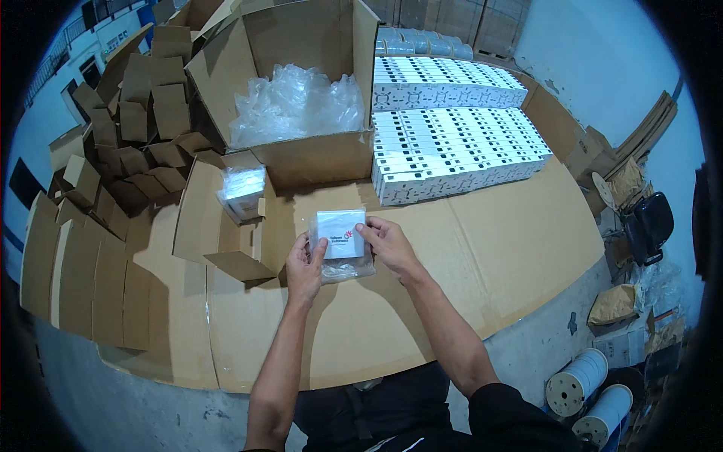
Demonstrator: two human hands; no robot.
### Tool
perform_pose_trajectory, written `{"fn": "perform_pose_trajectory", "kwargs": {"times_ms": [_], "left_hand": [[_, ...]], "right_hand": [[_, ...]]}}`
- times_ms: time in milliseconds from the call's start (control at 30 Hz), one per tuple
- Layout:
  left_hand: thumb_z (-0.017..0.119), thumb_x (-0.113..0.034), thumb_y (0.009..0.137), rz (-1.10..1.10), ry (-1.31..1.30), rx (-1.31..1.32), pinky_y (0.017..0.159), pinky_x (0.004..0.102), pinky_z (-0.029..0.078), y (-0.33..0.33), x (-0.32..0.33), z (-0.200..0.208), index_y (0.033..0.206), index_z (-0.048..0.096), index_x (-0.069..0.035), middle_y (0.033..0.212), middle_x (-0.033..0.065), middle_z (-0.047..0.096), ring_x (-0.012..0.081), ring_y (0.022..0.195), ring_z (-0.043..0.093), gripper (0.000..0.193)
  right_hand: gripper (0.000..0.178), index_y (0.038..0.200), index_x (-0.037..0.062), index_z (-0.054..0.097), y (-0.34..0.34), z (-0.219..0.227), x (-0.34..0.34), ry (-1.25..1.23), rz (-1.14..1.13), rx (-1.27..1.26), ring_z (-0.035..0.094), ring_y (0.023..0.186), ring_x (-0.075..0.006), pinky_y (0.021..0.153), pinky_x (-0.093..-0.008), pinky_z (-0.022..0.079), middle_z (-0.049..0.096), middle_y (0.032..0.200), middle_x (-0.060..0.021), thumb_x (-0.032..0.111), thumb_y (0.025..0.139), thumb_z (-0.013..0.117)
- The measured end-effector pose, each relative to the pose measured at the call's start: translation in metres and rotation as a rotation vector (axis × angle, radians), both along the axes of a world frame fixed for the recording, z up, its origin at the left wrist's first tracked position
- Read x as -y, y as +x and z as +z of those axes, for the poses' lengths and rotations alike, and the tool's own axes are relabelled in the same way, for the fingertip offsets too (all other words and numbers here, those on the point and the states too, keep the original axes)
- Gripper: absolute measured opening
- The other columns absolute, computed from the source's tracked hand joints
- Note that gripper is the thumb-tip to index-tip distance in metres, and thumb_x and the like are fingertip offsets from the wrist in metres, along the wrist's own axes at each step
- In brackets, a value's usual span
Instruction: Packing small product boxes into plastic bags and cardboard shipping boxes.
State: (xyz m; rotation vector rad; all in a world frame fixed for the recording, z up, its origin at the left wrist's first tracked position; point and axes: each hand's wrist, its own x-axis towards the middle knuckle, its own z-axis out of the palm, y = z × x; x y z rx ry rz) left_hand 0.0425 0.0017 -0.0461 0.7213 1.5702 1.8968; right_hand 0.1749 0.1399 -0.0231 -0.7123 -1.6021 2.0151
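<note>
Both my hands hold a flat white square packet [340, 235] in a clear plastic bag [348, 270], whose loose end hangs toward me. My left hand [305, 270] grips its left edge, thumb on the face. On the upper right edge, my right hand [386, 242] pinches it between thumb and fingers. Just left of my hands stands an open small cardboard box [248, 252] with a few similar bagged white packets [245, 192] at its far end. Behind it, a large open carton [301, 154] holds a heap of clear plastic bags [297, 105].
Rows of white boxes [459, 154] with dark squares stand stacked at the back right of the cardboard-covered table [527, 248]. Several open brown cartons [113, 279] crowd the left side. Cable reels [580, 380] and a black chair [649, 222] are on the floor to the right.
</note>
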Motion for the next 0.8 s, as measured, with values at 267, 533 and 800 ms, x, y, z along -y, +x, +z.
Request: {"fn": "perform_pose_trajectory", "kwargs": {"times_ms": [267,533,800], "left_hand": [[0.057,-0.029,0.105,0.095,-0.125,-0.074,0.087,0.0281,0.051,-0.003,-0.005,-0.001,0.125,0.068,0.001,0.106,0.0055,0.072,0.0102,0.096,0.061,0.037],[0.058,-0.024,0.105,0.188,0.007,-0.416,0.084,0.0282,0.050,0.004,0.000,0.013,0.124,0.069,0.000,0.111,0.0061,0.067,0.0137,0.097,0.060,0.033],[0.059,-0.020,0.104,0.241,0.008,-0.414,0.077,0.0249,0.048,0.003,0.009,0.024,0.121,0.070,0.002,0.099,0.0038,0.060,0.0109,0.087,0.057,0.030]], "right_hand": [[0.028,0.123,-0.0045,0.063,-0.011,-0.017,0.002,-0.155,-0.103,-0.202,0.065,0.090,-0.0101,0.077,-0.0250,0.054,0.071,0.104,-0.0076,0.016,0.103,0.059],[0.030,0.120,-0.0062,0.067,-0.003,0.009,0.010,-0.053,-0.119,-0.137,0.065,0.096,-0.0129,0.089,-0.0270,0.053,0.070,0.107,-0.0090,0.017,0.105,0.057],[0.028,0.118,-0.0037,0.071,0.002,0.023,0.013,0.218,-0.087,-0.168,0.065,0.097,-0.0108,0.086,-0.0265,0.053,0.073,0.109,-0.0081,0.018,0.103,0.059]]}}
